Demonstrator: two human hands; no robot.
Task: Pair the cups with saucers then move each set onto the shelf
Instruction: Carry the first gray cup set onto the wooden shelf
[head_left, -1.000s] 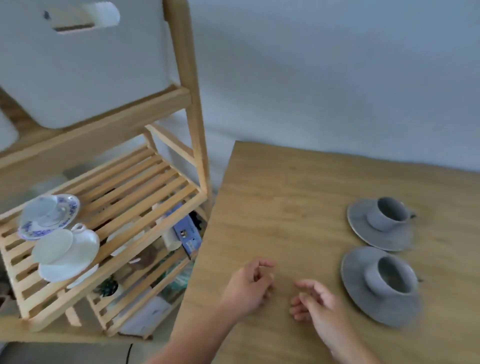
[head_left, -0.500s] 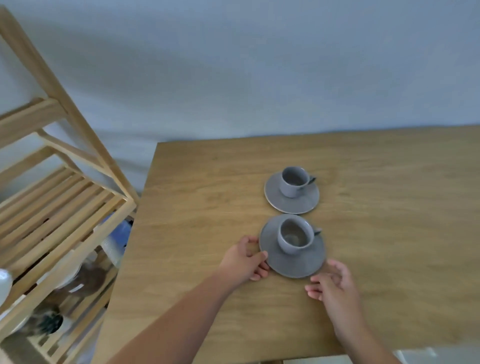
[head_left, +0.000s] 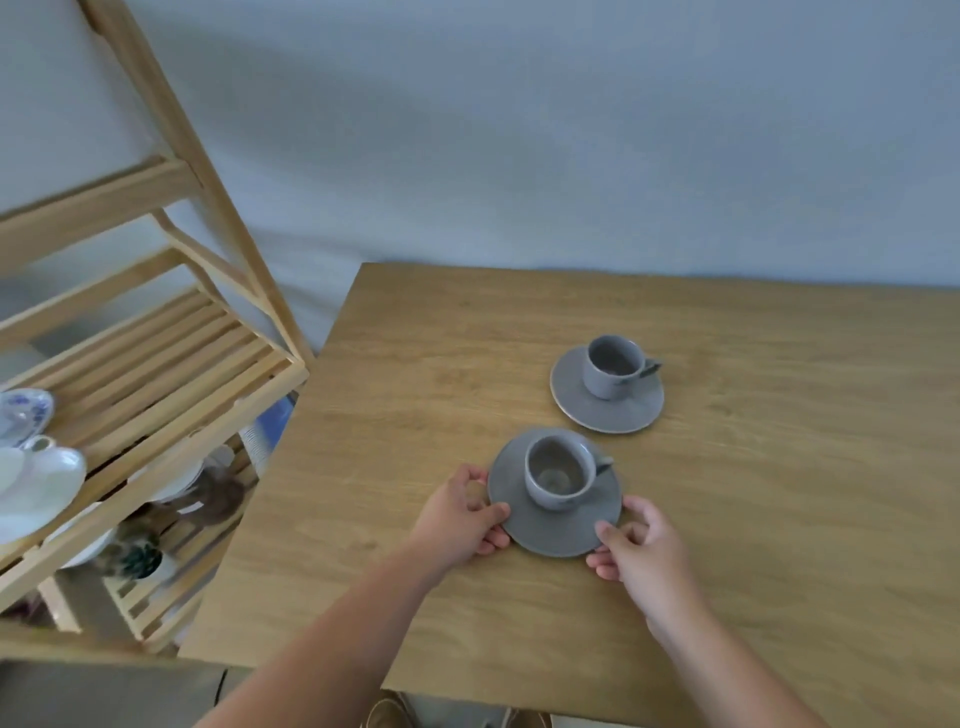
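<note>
Two grey cup-and-saucer sets stand on the wooden table (head_left: 779, 519). The near grey cup (head_left: 556, 475) sits upright on the near grey saucer (head_left: 550, 530). My left hand (head_left: 460, 517) grips that saucer's left rim, thumb on top. My right hand (head_left: 639, 551) grips its lower right rim. Behind it, the far grey cup (head_left: 613, 366) rests on the far grey saucer (head_left: 608, 410), untouched. The wooden shelf (head_left: 156, 374) stands to the left of the table.
On the shelf's slatted level sit a blue-patterned saucer (head_left: 23, 415) and a white cup-and-saucer set (head_left: 36, 478), both at the far left edge. Lower levels hold dishes and a small plant (head_left: 137, 558). A grey wall runs behind.
The view swung from the shelf to the table. Both hands moved from the bare table in to the near saucer and closed on its rim from both sides.
</note>
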